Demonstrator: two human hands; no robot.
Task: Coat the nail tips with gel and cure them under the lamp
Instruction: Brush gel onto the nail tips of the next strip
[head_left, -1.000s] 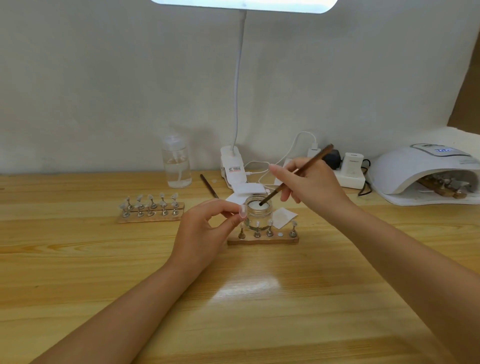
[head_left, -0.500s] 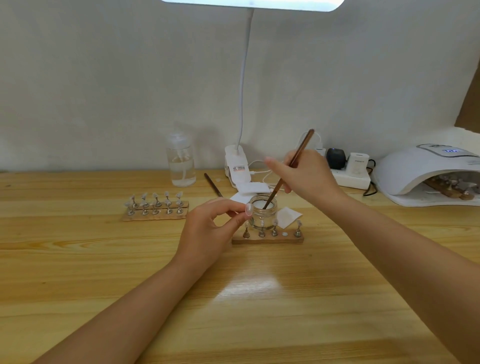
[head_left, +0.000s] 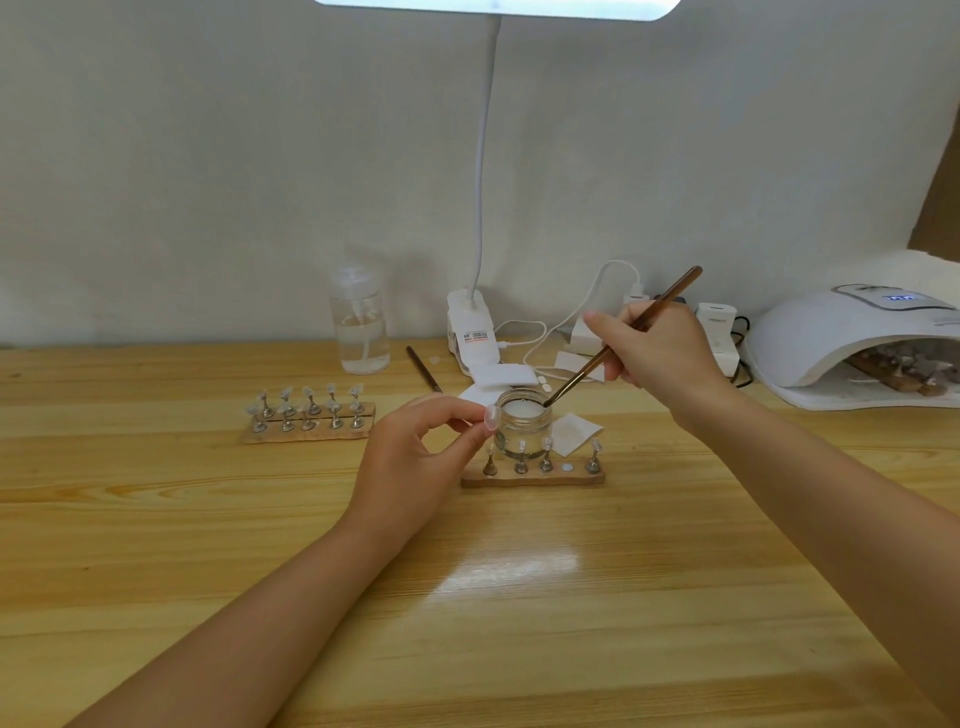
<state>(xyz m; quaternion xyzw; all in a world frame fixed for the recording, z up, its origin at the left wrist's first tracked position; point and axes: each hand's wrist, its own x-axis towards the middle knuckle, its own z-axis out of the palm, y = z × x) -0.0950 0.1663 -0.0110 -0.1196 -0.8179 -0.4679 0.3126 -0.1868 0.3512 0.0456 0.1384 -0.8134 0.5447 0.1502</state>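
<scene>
The desk lamp's head (head_left: 493, 5) is cut off by the top edge; the curing lamp (head_left: 852, 338) is clipped at the right edge, its display digits too blurred to be read; the second brush (head_left: 423, 369) is partly hidden behind the left hand (head_left: 415, 462).

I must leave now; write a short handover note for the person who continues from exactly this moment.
Left hand: pinches one nail tip beside the gel jar.
Right hand: holds the brush, its tip at the open jar's rim.
Near stand: four pegs, one spot vacant.
Far stand: ten tips mounted.
Curing lamp: on the right, display lit, stands inside.
Done: some stands already sit in the lamp.
Left: coat the held tip, return it, coat the others, cure.
</scene>
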